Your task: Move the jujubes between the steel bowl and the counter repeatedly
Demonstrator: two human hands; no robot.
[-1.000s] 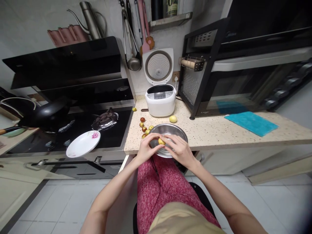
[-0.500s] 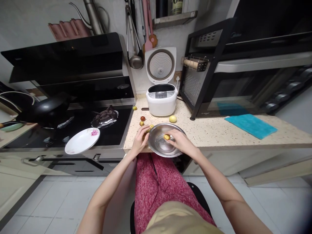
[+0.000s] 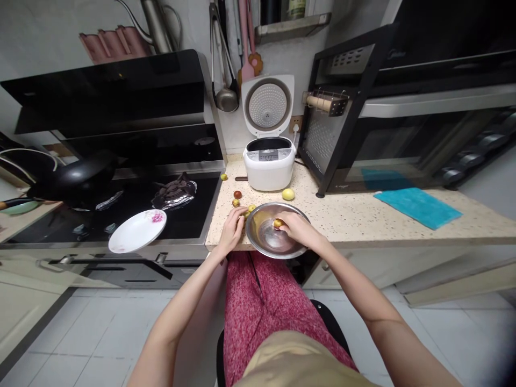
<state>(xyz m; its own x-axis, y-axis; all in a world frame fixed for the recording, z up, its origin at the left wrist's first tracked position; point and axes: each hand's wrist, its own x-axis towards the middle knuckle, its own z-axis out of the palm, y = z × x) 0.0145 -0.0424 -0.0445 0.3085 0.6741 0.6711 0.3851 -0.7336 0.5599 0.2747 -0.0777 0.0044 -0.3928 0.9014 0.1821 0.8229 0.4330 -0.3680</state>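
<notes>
A steel bowl [image 3: 264,248] sits at the counter's front edge, reaching slightly over it. Inside it, my right hand [image 3: 299,228] pinches a small yellow-brown fruit, like a jujube [image 3: 277,223], between thumb and fingers. My left hand [image 3: 231,228] rests on the counter just left of the bowl, fingers stretched out and thumb apart. By its fingertips lies a yellow-green fruit [image 3: 252,208], with another partly hidden under them. Behind are a dark red fruit [image 3: 237,194], a mottled brown-green one [image 3: 236,203] and a larger pale yellow one [image 3: 287,194].
A white rice cooker [image 3: 269,171] stands behind the bowl, lid up. One green fruit [image 3: 224,177] lies near the stove. A white plate [image 3: 135,234] overhangs the stove's front edge. To the right are a black-framed oven rack [image 3: 328,145] and a blue cloth [image 3: 419,207].
My right hand has turned and its fingers have closed further over the fruit, which now shows less. My left hand stays beside the bowl. The whole view has shifted slightly.
</notes>
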